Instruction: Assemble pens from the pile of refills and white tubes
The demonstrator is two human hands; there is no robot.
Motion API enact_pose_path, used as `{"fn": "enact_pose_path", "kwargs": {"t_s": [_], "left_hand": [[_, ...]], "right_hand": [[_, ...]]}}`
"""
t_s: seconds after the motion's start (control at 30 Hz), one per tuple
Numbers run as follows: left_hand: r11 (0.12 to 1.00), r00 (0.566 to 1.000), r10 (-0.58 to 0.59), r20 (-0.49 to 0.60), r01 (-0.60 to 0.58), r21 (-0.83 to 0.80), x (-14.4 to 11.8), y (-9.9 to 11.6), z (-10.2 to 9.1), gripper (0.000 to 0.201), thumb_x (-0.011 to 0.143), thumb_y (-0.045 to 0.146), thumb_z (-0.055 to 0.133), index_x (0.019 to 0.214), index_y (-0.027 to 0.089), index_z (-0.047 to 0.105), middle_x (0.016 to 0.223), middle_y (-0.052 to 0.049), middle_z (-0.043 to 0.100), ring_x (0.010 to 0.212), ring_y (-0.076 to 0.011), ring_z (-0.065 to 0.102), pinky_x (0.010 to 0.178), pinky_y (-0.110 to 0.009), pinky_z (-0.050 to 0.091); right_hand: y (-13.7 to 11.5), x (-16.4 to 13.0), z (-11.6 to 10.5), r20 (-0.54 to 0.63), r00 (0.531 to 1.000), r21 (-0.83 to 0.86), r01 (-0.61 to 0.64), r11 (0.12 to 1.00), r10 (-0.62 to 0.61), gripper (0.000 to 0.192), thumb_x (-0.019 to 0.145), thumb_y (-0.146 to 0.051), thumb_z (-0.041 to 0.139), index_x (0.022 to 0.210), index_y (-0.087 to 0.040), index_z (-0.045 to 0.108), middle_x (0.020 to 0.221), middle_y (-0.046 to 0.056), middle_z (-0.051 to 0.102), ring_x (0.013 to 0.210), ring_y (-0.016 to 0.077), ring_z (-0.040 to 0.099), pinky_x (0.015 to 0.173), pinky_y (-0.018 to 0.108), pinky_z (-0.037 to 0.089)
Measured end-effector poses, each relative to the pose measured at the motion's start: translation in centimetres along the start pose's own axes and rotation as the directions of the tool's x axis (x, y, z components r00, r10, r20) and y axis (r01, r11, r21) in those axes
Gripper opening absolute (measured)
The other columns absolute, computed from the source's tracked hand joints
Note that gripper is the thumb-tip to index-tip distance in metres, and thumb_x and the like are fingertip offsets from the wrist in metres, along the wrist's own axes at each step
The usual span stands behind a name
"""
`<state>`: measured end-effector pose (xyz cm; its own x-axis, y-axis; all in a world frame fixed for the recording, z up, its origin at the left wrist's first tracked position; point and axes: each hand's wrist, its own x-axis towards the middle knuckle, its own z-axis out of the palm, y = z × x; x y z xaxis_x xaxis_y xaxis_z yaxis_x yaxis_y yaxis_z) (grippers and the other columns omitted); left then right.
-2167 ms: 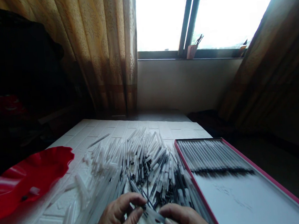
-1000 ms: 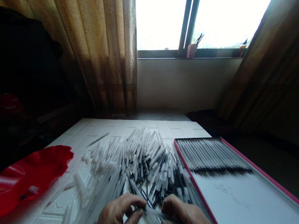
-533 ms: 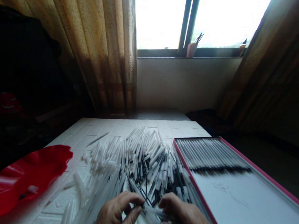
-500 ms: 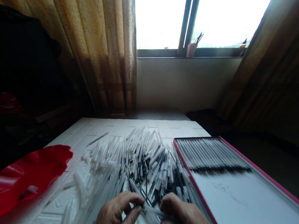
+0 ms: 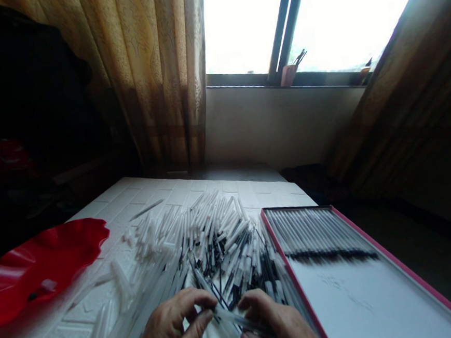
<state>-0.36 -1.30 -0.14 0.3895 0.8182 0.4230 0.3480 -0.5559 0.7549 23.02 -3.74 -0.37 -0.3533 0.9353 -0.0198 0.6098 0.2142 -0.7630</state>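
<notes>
My left hand [image 5: 178, 321] pinches one end of a clear pen [image 5: 233, 318] between thumb and forefinger. The other end lies in the closed fingers of my right hand [image 5: 278, 321], so the pen spans the gap between both hands, slightly tilted. Its exact parts are blurred. Just beyond my hands spreads a heap of clear pen barrels [image 5: 206, 217], with dark refills and capped pieces [image 5: 240, 261] mixed in. To the right of my right hand is a pink-edged shallow box [image 5: 297, 288] holding a row of pens [image 5: 312, 230] with black ends.
A red wavy-rimmed dish [image 5: 56, 250] with small bits in it stands at the left. Loose clear tubes [image 5: 99, 330] lie near the front left. The white brick-patterned tabletop [image 5: 106, 199] ends before a wall [image 5: 253, 120] with a window and curtains.
My right fingers have shifted very slightly up and left along the pen. My left hand keeps its place, and everything else looks the same.
</notes>
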Motion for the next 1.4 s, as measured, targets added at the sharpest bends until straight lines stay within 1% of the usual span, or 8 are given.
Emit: {"fn": "enact_pose_path", "kwargs": {"t_s": [0.2,0.37,0.6,0.87,1.0,1.13,1.27,1.4], "left_hand": [[0.999,1.000,0.030,-0.001,-0.030,0.012,0.03,-0.05,-0.07,0.018,0.089,0.016,0.062,0.099,0.029,0.069,0.078,0.006,0.073,0.062,-0.0085,0.067,0.061,-0.011,0.051],[1.000,1.000,0.006,0.009,-0.006,0.012,0.11,-0.21,-0.02,0.016,0.091,0.018,0.060,0.098,0.028,0.069,0.079,0.005,0.073,0.064,-0.0096,0.067,0.060,-0.012,0.051],[0.999,1.000,-0.013,0.015,0.012,0.033,-0.02,-0.28,-0.15,0.015,0.092,0.020,0.060,0.100,0.027,0.070,0.080,0.003,0.073,0.066,-0.0118,0.069,0.063,-0.015,0.053],[1.000,1.000,0.001,0.008,-0.002,0.020,0.13,-0.20,-0.23,0.017,0.091,0.017,0.060,0.100,0.028,0.069,0.082,0.004,0.074,0.066,-0.0102,0.070,0.063,-0.013,0.053],[0.999,0.998,0.045,-0.046,-0.044,0.018,0.35,0.21,-0.40,0.018,0.089,0.015,0.062,0.098,0.028,0.070,0.079,0.005,0.075,0.065,-0.0094,0.070,0.062,-0.011,0.053],[0.996,0.991,0.091,-0.094,-0.088,0.030,0.65,0.44,-0.47,0.020,0.086,0.013,0.063,0.097,0.028,0.071,0.076,0.006,0.074,0.058,-0.0080,0.068,0.056,-0.009,0.052],[0.997,0.992,0.072,-0.100,-0.070,0.018,0.66,0.31,-0.45,0.019,0.086,0.014,0.064,0.096,0.028,0.071,0.078,0.006,0.076,0.062,-0.0092,0.071,0.060,-0.010,0.054],[0.999,0.994,0.047,-0.097,-0.047,0.003,0.59,0.20,-0.41,0.018,0.086,0.015,0.064,0.096,0.028,0.072,0.078,0.006,0.076,0.064,-0.0100,0.072,0.062,-0.010,0.055]], "right_hand": [[0.08,-0.17,0.00,-0.022,0.998,-0.038,0.051,0.998,-0.052,0.012,0.085,-0.021,0.054,0.093,-0.021,0.063,0.083,0.004,0.073,0.073,0.0175,0.067,0.062,0.023,0.045],[0.34,-0.02,0.02,-0.044,0.986,-0.024,0.161,0.987,-0.162,0.024,0.092,-0.025,0.047,0.101,-0.020,0.069,0.090,0.008,0.075,0.080,0.0185,0.070,0.069,0.024,0.048],[-0.36,-0.01,-0.32,-0.015,1.000,-0.028,-0.018,0.999,0.017,0.025,0.072,-0.011,0.059,0.095,-0.022,0.061,0.084,0.002,0.075,0.072,0.0165,0.068,0.061,0.021,0.046],[0.34,0.00,-0.30,-0.059,0.981,-0.066,0.179,0.982,-0.183,0.026,0.095,-0.027,0.047,0.100,-0.021,0.071,0.088,0.008,0.073,0.079,0.0180,0.070,0.070,0.024,0.051],[0.09,-0.07,-0.16,-0.066,0.995,-0.006,0.074,0.997,-0.075,0.029,0.083,-0.020,0.059,0.112,-0.021,0.065,0.095,0.007,0.075,0.082,0.0198,0.071,0.072,0.025,0.051],[-0.41,-0.18,-0.26,-0.051,0.998,-0.045,-0.044,0.998,0.042,0.023,0.075,-0.011,0.059,0.095,-0.021,0.060,0.083,0.003,0.074,0.072,0.0173,0.068,0.061,0.022,0.046],[-0.21,-0.17,-0.31,-0.086,0.995,-0.058,0.053,0.997,-0.058,0.009,0.085,-0.019,0.057,0.090,-0.021,0.063,0.081,0.003,0.073,0.071,0.0162,0.067,0.061,0.022,0.045],[0.13,-0.08,-0.27,-0.112,0.977,-0.052,0.177,0.983,-0.181,0.023,0.094,-0.025,0.047,0.097,-0.020,0.069,0.086,0.008,0.074,0.077,0.0182,0.069,0.068,0.025,0.049]]}}
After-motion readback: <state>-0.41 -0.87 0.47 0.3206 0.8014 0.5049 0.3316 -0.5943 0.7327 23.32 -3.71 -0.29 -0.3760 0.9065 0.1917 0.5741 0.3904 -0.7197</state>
